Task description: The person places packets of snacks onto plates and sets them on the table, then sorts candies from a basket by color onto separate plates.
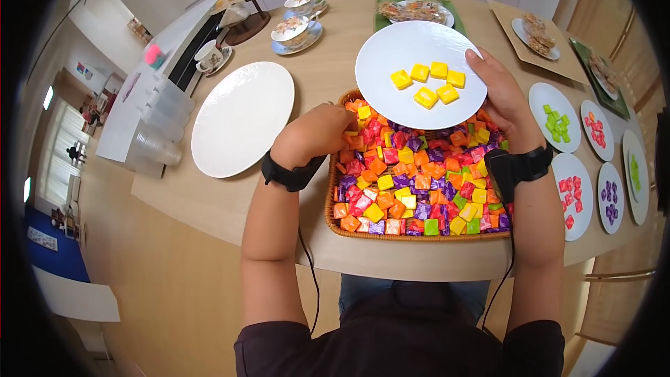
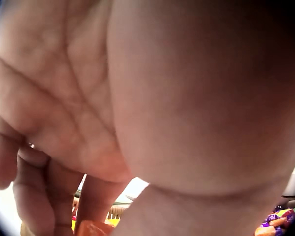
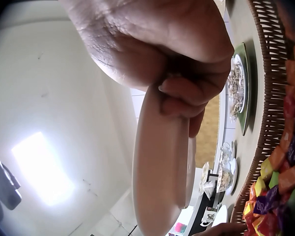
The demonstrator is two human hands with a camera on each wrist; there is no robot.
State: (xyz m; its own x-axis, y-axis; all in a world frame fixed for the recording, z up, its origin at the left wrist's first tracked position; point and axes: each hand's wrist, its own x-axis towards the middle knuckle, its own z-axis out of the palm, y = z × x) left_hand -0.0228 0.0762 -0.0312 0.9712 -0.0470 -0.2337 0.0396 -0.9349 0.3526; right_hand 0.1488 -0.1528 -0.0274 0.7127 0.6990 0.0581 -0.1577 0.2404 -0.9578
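My right hand (image 1: 501,91) grips the edge of a white plate (image 1: 384,49) above the basket, thumb on its upper face. In the right wrist view, curled fingers (image 3: 187,96) show under the plate's rim. Several yellow wrapped candies (image 1: 439,70) lie on this plate. My left hand (image 1: 314,132) reaches into the left side of a wicker basket (image 1: 332,202), its fingertips down at the mixed candies (image 1: 422,181). An orange candy (image 2: 94,228) shows by the thumb and fingers in the left wrist view; I cannot tell if they pinch it.
At left lies a white oval plate (image 1: 243,119). Plates of green candies (image 1: 556,124), purple candies (image 1: 609,202) and pink candies (image 1: 571,199) stand at right. Teacups (image 1: 290,31) on saucers and a plate of wrapped snacks (image 1: 419,11) are at the back. Plastic cups (image 1: 157,143) stand far left.
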